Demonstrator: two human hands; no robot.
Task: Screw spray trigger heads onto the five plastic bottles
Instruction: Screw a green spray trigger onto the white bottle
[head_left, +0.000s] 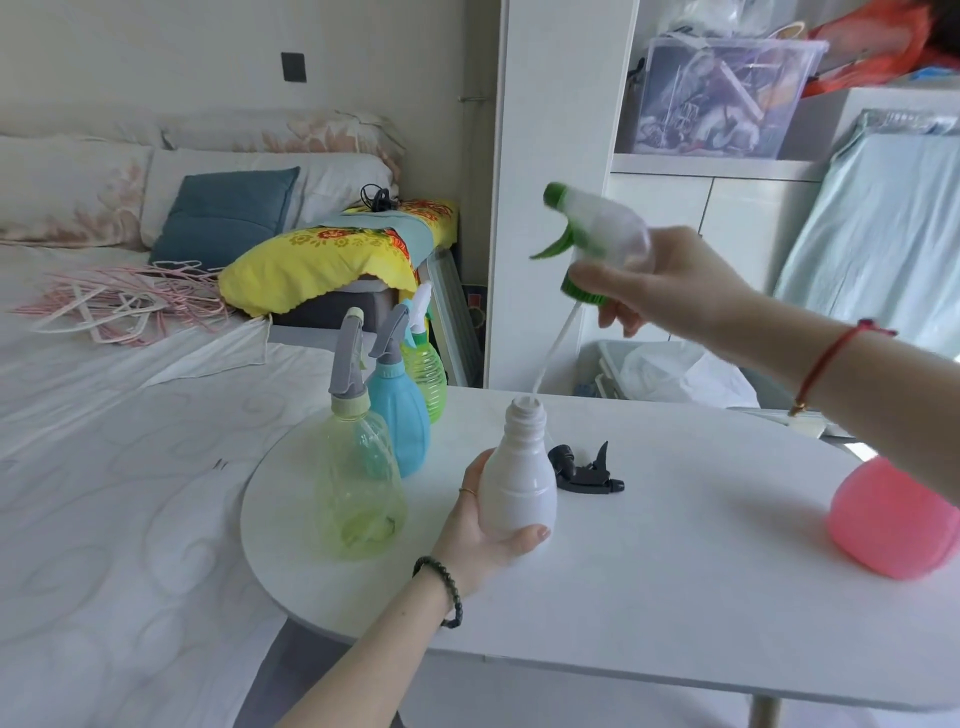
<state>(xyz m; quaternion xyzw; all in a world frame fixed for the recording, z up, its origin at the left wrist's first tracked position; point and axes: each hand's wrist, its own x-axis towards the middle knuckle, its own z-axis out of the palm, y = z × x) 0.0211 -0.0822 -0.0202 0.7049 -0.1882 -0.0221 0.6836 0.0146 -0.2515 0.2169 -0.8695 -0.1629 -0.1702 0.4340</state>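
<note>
My left hand (480, 525) grips a white bottle (517, 480) upright on the white table (649, 582); its threaded neck is bare. My right hand (670, 283) holds a green-and-white trigger head (597, 234) above and to the right of it, and the head's thin dip tube (553, 351) slants down so its tip is at the bottle's mouth. A black trigger head (584, 470) lies on the table just behind the white bottle. A pink bottle (891, 525) stands at the right, partly behind my forearm. Three bottles with heads on stand at the left: yellow-green (361, 483), blue (402, 415), green (428, 371).
A bed with white sheets (104, 493) runs along the table's left side, with pink hangers (114, 306) and pillows on it. A white wall column (550, 182) and shelves with a clear storage box (722, 98) rise behind the table. A bin with a white bag (670, 371) sits beyond the far edge.
</note>
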